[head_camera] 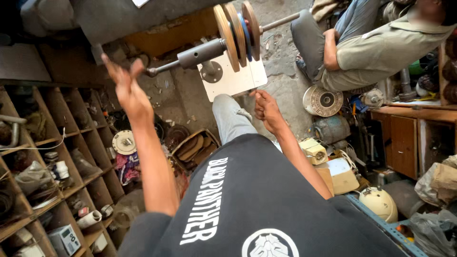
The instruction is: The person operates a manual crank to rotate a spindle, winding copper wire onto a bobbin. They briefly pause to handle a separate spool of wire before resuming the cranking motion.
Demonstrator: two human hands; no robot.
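1. At nine o'clock stands a wooden shelf rack (57,143), its slanted cubbies stuffed with small parts, wires and a white meter box.

2. The left hand (127,90) is raised at about ten o'clock, fingers (110,64) loosely curled and spread upward. It sits at the thin near end of the shaft (200,53) — the rod tip lies just beside the fingertips, but whether they actually grip a handle there I cannot tell.

3. The shaft runs from ten o'clock toward one o'clock, a grey metal bar on a round flange fixed to a white board (235,78). The stack of wooden discs (237,32) on it sits at twelve o'clock, well apart from the left fingers.

4. Below the board, at centre, a basket of brown pieces (193,147) lies on the floor.

5. The right hand (266,110) is just right of centre, fingers bent into a loose fist at the lower right corner of the white board — touching or nearly so; nothing clearly held.

6. At two o'clock another person (376,50) sits on the floor, a round fan motor (322,101) near them.
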